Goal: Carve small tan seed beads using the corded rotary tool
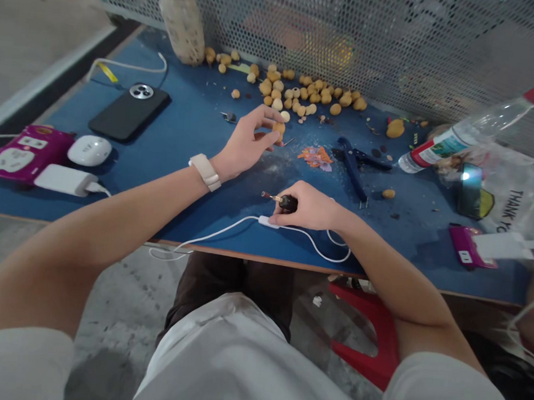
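"What is held by the left hand [248, 143]?"

"A round tan bead [279, 129] is held there, the grip clamped on it between thumb and fingertips, over the blue bench [109, 206]. A pale strap [206, 172] is worn on that wrist."

"And by the right hand [306, 206]?"

"A black-handled rotary tool [288, 203] is gripped, the fingers [315, 207] closed around it and its brass-coloured tip pointed left. A white cable [265, 222] is laid across the bench just below the hand."

"What is found around them?"

"A loose heap of similar tan beads [298, 94] is spread beyond the left hand, against a perforated metal screen [354, 34]. Orange shavings [315, 157] are scattered to the right of that hand, beside blue-handled pliers [350, 163]."

"And further along the bench?"

"A black phone [129, 112], a white earbud case [89, 150], a magenta power strip [25, 151] and a white charger [63, 179] are placed on the left. A plastic bottle with a red cap [471, 130] is lying on the right, beside a printed plastic bag [503, 194]. A red stool [367, 337] is seen below the bench edge."
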Demonstrator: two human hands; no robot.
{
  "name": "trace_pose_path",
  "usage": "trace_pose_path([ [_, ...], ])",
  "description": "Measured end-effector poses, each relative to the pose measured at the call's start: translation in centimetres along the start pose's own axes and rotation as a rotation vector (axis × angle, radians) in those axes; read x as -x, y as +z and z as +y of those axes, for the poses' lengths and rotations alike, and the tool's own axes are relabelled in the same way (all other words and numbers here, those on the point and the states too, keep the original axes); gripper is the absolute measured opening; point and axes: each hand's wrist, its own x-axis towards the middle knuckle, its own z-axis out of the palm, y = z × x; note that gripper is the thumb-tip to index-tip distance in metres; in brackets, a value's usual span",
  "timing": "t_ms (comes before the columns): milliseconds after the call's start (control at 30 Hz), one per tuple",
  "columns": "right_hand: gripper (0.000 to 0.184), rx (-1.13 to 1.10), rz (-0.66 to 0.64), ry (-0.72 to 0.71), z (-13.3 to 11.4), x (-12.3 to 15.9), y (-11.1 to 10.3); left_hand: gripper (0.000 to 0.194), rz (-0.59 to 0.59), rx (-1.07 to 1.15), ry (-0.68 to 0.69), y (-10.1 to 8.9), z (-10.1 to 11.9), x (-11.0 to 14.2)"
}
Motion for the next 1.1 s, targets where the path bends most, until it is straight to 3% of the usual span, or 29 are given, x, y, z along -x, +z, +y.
trace_pose_path([
  [100,0.031,0.013,-0.01,0.013,-0.1,-0.1,0.1,0.021,0.011,-0.006,0.004,-0.2,0.2,-0.2],
  [233,0.047,0.061,0.041,-0.028,0.7,-0.2,-0.6,0.019,0.044,-0.002,-0.009,-0.7,0.3,-0.6],
  [333,0.058,0.156,0.273,-0.051,2.7,-0.6,-1.8,0.027,0.059,-0.001,-0.039,-0.8,0.5,-0.6],
  [400,0.054,0.29,0.496,-0.06,4.3,-1.1,-2.9,0.032,0.049,0.013,-0.052,-0.6,0.7,-0.5],
  [467,0.048,0.419,0.611,-0.065,5.9,-1.6,-3.8,0.032,0.031,0.037,-0.066,-0.3,1.0,-0.3],
  [600,0.046,0.519,0.601,-0.073,7.5,-2.1,-4.8,0.025,-0.015,0.096,-0.122,0.5,1.2,0.2],
  [900,0.038,0.62,0.512,-0.126,7.8,-2.4,-5.3,0.018,-0.06,0.184,-0.174,1.1,0.9,0.5],
  [1100,0.049,0.681,0.51,-0.06,8.3,-2.6,-5.8,0.019,-0.076,0.261,-0.225,1.4,1.1,0.6],
])
